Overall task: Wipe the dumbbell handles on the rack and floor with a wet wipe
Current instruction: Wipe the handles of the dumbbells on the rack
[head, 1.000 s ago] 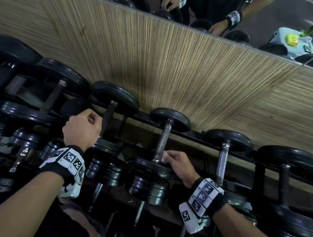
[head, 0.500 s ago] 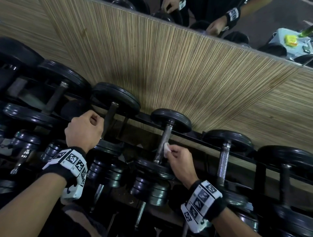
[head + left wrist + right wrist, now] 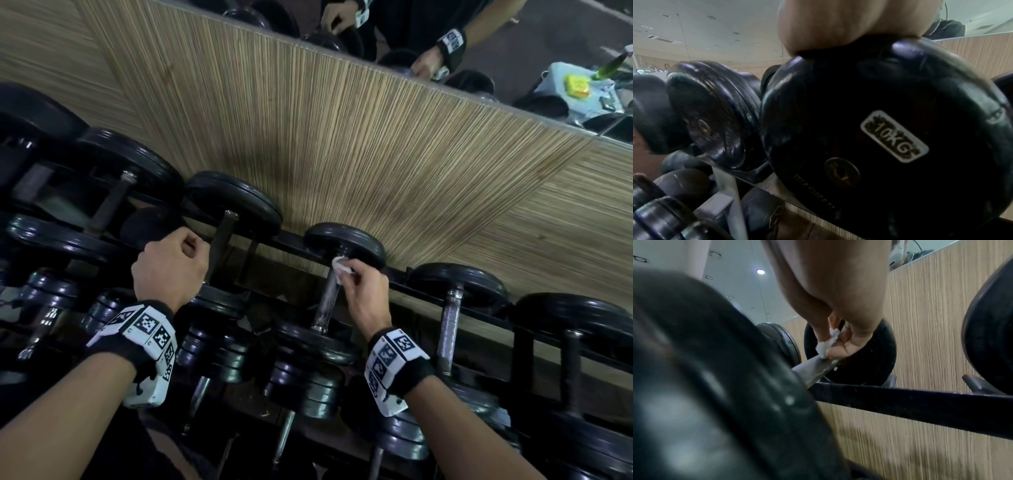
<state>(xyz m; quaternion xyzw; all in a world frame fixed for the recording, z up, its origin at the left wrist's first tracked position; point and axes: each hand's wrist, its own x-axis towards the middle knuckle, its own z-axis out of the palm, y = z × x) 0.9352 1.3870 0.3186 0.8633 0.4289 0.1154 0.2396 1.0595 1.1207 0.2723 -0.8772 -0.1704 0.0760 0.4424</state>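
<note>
Dumbbell handle (image 3: 328, 301) on rack (image 3: 920, 404); right hand (image 3: 364, 291) presses wet wipe (image 3: 340, 269) against it.

R hand (image 3: 838, 331) pinching white wipe (image 3: 827, 344), on dumbbell handle (image 3: 816, 368), rack rail (image 3: 920, 404)

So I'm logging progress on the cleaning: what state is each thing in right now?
Wet wipe: crumpled, pinched in the right hand, pressed on the handle's far end.
Right hand: pinches the wipe.
Dumbbell handle: on the rack, being wiped.
Left hand: fist resting on the 10KG dumbbell; whether it holds anything is unclear.
Rack rail: carries the dumbbells.
</note>
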